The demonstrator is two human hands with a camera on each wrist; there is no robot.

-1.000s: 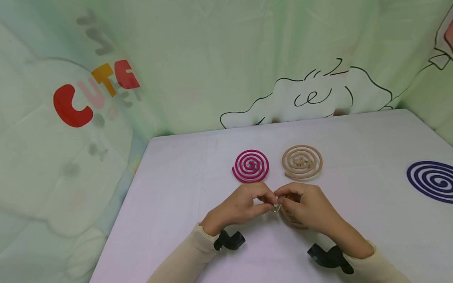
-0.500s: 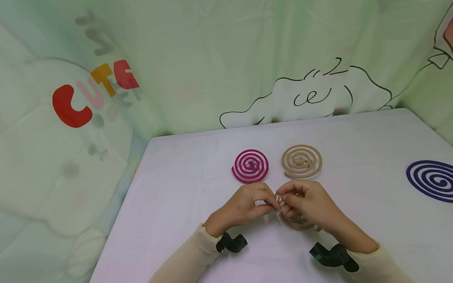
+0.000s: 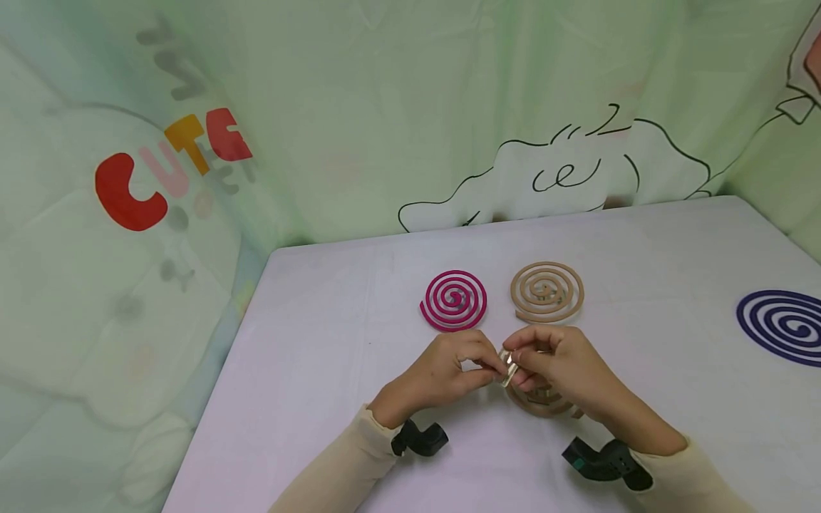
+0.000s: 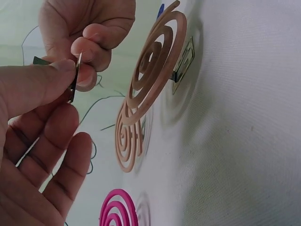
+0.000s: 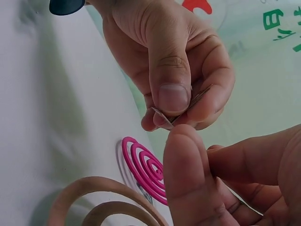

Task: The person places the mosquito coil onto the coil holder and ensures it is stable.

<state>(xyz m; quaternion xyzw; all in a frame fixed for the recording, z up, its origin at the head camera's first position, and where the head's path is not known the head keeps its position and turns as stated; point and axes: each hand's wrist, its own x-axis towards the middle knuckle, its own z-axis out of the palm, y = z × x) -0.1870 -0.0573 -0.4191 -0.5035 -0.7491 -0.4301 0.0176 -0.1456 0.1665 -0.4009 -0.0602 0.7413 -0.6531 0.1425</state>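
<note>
A small thin shiny metal mosquito coil stand (image 3: 510,372) is held up between both hands. My left hand (image 3: 452,367) pinches it between thumb and index finger. My right hand (image 3: 564,367) holds the other side with thumb and fingertips; in the right wrist view its fingertips (image 5: 183,150) are right at the bent metal (image 5: 162,117). Just below the hands lies a brown mosquito coil (image 3: 539,409), partly hidden by the right hand. In the left wrist view this brown coil (image 4: 176,61) sits raised above the cloth on a metal stand (image 4: 188,59).
Behind the hands, a pink mosquito coil (image 3: 454,301) and a tan mosquito coil (image 3: 547,292) stand side by side on the white-covered table (image 3: 333,320). A dark blue coil (image 3: 785,328) lies at the far right, cut by the frame edge. A printed curtain (image 3: 385,107) hangs behind.
The right hand has shifted slightly up and right, uncovering more of the brown coil. The stand has turned between the fingers and shows more of its metal. The left hand has barely moved.
</note>
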